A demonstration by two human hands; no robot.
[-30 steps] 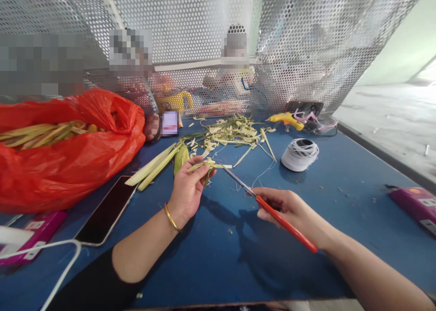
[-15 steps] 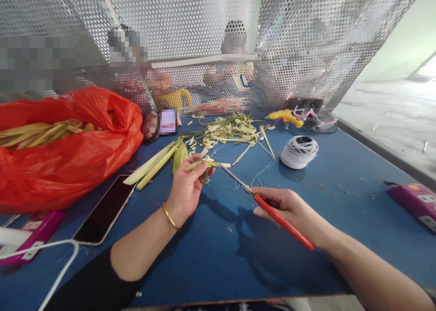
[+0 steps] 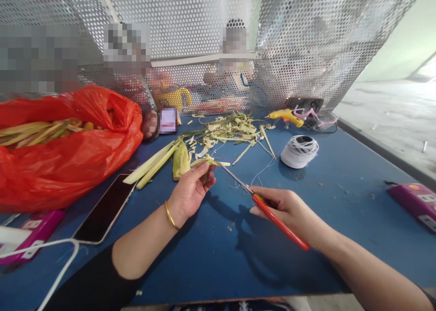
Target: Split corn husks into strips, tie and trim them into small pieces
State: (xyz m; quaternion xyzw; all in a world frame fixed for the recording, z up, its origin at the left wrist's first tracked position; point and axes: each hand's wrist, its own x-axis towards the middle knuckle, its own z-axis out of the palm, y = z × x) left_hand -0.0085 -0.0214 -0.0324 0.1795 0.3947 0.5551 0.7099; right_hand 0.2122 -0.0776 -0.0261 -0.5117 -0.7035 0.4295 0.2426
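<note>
My left hand (image 3: 192,189) pinches a small piece made of pale green leaf strips (image 3: 208,162) between thumb and fingers. In my right hand (image 3: 284,211) are red-handled scissors (image 3: 279,222), their blades pointing up and left with the tips at the right side of the leaf piece. Whether the tips touch it is too small to tell. Behind my left hand lie a broad green husk (image 3: 181,161) and long pale stalks (image 3: 153,163). Leaf scraps (image 3: 231,128) are heaped farther back, and a loose thread trails to the right of them.
A red plastic bag (image 3: 68,165) of husks fills the left, beside a dark phone (image 3: 102,211). Toward the right stand a white thread spool (image 3: 299,152) and a yellow glue gun (image 3: 286,116). A purple box (image 3: 415,202) lies far right. People show behind the perforated screen (image 3: 190,24).
My left hand has shifted slightly and its fingers have changed position on the leaf piece, uncovering more of the husk. The scissors' handles have moved slightly left.
</note>
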